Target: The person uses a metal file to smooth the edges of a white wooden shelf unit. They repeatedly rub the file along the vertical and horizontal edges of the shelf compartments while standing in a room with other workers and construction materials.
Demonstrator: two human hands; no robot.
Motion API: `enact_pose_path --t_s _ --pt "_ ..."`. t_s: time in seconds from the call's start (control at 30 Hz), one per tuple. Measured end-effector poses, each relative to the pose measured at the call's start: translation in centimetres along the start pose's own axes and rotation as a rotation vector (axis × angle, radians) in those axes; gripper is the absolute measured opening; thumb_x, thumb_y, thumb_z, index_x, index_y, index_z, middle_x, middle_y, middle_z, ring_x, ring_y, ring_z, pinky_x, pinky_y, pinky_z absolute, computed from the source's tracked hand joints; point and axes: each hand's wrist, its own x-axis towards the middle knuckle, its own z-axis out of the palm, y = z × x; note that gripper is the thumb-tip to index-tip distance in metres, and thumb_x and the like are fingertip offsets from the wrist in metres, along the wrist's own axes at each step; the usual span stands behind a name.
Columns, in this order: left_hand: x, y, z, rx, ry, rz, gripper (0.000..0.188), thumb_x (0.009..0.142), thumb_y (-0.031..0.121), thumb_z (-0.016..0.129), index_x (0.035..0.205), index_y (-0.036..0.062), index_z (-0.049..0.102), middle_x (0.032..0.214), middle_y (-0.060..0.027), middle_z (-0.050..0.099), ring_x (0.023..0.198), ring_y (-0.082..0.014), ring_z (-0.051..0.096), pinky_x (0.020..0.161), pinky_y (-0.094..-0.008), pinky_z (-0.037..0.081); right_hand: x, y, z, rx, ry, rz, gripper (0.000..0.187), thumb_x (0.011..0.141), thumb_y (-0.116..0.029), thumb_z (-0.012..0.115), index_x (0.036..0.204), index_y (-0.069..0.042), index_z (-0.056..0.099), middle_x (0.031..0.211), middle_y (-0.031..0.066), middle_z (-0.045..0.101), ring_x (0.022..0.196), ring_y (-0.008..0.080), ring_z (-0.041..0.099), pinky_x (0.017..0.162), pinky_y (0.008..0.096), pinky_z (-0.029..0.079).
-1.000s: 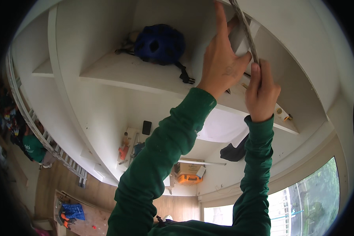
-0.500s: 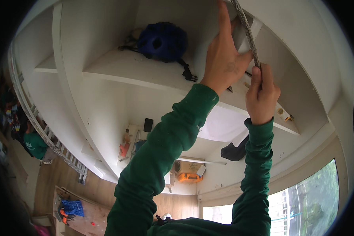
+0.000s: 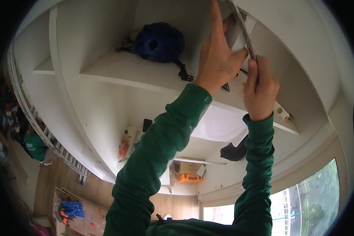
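My right hand [image 3: 260, 89] pinches the lower end of a long, thin, mottled grey strip [image 3: 243, 30] between thumb and fingers. The strip slants up and left, past the top of the picture; its exact kind cannot be made out. My left hand [image 3: 220, 61] is raised beside it against the upright white panel, fingers stretched upward and thumb reaching toward the strip. On the white shelf [image 3: 133, 74] left of my left hand lies a blue helmet [image 3: 159, 42] with black straps. A dark pointed piece [image 3: 226, 87] shows just below my left wrist.
A roll of yellowish tape [image 3: 280, 110] lies on the shelf at the right. Below are a phone [image 3: 147, 125], an orange case [image 3: 189, 178] and a dark cloth [image 3: 234, 150]. A ladder [image 3: 70, 157] leans at the left, near a person in green [image 3: 35, 146]. A window [image 3: 310, 196] is lower right.
Both hands have shifted slightly left in the picture, and the strip's top end has moved left with them. My right hand keeps its pinch.
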Motion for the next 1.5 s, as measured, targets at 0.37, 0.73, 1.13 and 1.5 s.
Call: enact_pose_path --t_s 0.37,0.73,1.13,1.5 --pt "0.0 -0.5 -0.2 0.144 0.039 0.042 0.110 0.082 0.016 0.076 0.157 0.0064 -0.004 0.143 -0.0329 0.047 0.127 -0.0407 0.055 0.101 -0.0416 0.048 0.3 -0.3 0.4 0.014 -0.005 -0.086 0.012 0.100 -0.014 0.057 0.093 -0.005 0.054 0.057 0.0138 0.056 0.047 0.0336 0.055 0.044 0.0386 0.041" --pt "0.0 0.1 -0.3 0.059 0.022 0.034 0.110 0.083 0.014 0.074 0.157 0.0068 -0.006 0.142 -0.0312 0.048 0.123 -0.0387 0.058 0.094 -0.0395 0.052 0.1 0.1 0.1 0.017 -0.046 -0.010 0.012 0.101 -0.015 0.056 0.094 -0.004 0.055 0.056 0.0134 0.055 0.046 0.0344 0.054 0.043 0.0377 0.040" --pt "0.1 0.6 -0.3 0.172 0.046 0.059 0.109 0.085 0.011 0.073 0.156 0.0075 -0.010 0.144 -0.0319 0.046 0.115 -0.0403 0.063 0.085 -0.0403 0.058 0.0 -0.1 -0.1 0.048 -0.010 -0.072 0.012 0.100 -0.016 0.057 0.097 -0.005 0.056 0.056 0.0136 0.054 0.046 0.0323 0.055 0.043 0.0368 0.041" --pt "0.2 0.0 0.0 0.050 0.013 -0.003 0.097 0.077 0.015 0.078 0.149 0.0018 0.012 0.140 -0.0267 0.048 0.129 -0.0468 0.047 0.107 -0.0435 0.041 0.8 0.4 0.1 0.002 -0.006 -0.114 0.012 0.100 -0.014 0.056 0.092 -0.005 0.056 0.056 0.0140 0.054 0.046 0.0342 0.054 0.043 0.0380 0.040"
